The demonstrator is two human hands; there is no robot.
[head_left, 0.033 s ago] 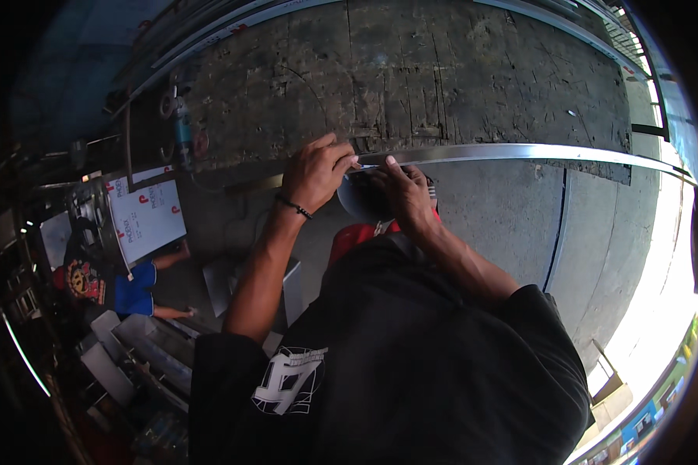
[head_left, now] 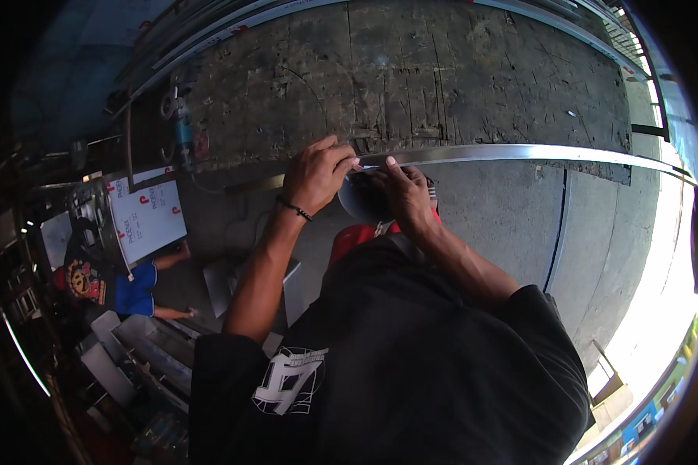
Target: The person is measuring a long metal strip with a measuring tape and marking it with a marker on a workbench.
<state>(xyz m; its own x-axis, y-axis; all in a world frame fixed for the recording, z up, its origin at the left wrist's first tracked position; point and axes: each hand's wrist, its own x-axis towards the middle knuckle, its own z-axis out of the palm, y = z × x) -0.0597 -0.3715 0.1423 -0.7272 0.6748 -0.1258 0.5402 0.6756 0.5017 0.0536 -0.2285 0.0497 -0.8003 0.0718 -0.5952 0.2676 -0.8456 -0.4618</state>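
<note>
At the worn bench's [head_left: 442,85] near edge, both hands, left hand [head_left: 316,177] and right hand [head_left: 404,198], pinching a long metal strip [head_left: 520,153].

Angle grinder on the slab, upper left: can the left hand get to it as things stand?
Probably yes. The grinder lies in the open on the slab, nothing between it and the left hand, which rests on the metal strip.

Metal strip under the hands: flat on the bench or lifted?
Flat. The metal strip lies along the worn bench; both hands, left hand and right hand, press on it.
</note>
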